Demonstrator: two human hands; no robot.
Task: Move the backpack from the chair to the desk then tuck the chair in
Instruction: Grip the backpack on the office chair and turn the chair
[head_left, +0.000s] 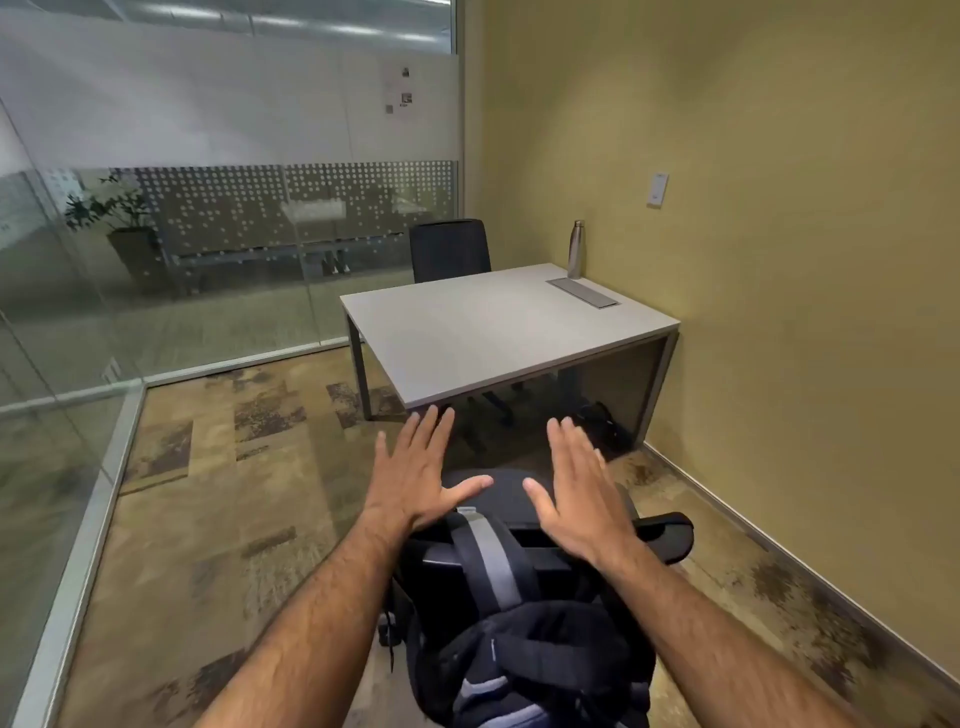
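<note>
A black backpack (524, 649) with grey straps lies on a black office chair (667, 535) at the bottom centre of the head view. The chair stands on the carpet, pulled back from the light grey desk (493, 332). My left hand (421, 473) and my right hand (576, 493) are stretched out above the chair, palms down, fingers spread, holding nothing. Both hover over the chair's far end, a little beyond the backpack. Most of the chair's seat is hidden under the backpack and my arms.
A steel bottle (575, 249) and a metal cable hatch (583, 292) sit at the desk's far right. A second black chair (451, 250) stands behind the desk. A dark bag (597, 423) lies under it. Glass partitions run along the left, a yellow wall along the right.
</note>
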